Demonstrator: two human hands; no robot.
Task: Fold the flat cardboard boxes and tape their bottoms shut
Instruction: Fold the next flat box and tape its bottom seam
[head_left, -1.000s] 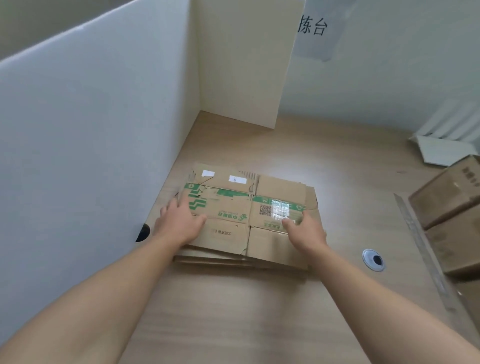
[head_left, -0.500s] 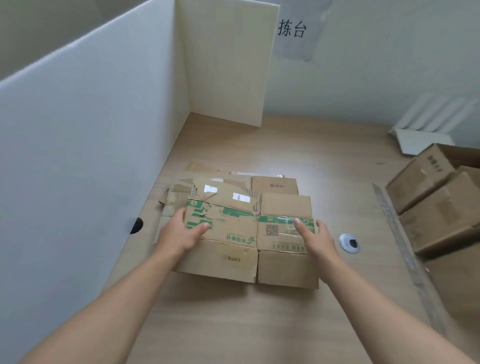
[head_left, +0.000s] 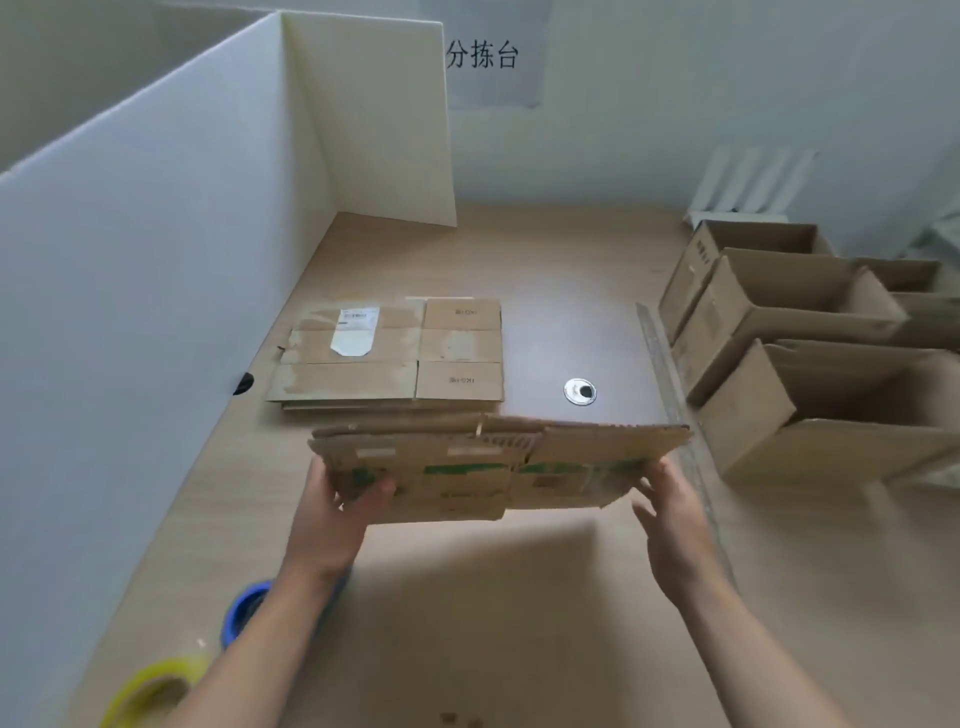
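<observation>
A flat cardboard box with green print (head_left: 498, 462) is held in the air above the wooden table (head_left: 519, 613), tilted nearly edge-on to me. My left hand (head_left: 337, 514) grips its left end, thumb on top. My right hand (head_left: 672, 514) holds its right end, with the fingers under the board. A stack of flat boxes (head_left: 387, 358) lies on the table behind it; the top one bears a white label. A yellow tape roll (head_left: 150, 691) and a blue tape roll (head_left: 247, 610) sit at the near left, partly hidden by my left arm.
White partition panels (head_left: 156, 260) wall off the left side and the back corner. Several folded open boxes (head_left: 810, 364) stand along the right. A metal ruler (head_left: 670, 384) lies beside them. A round cable grommet (head_left: 580, 391) is set in the table.
Both hands have lifted the green-printed flat box off the stack and drawn it toward me. The view has pulled back, showing the tape rolls and more boxes on the right.
</observation>
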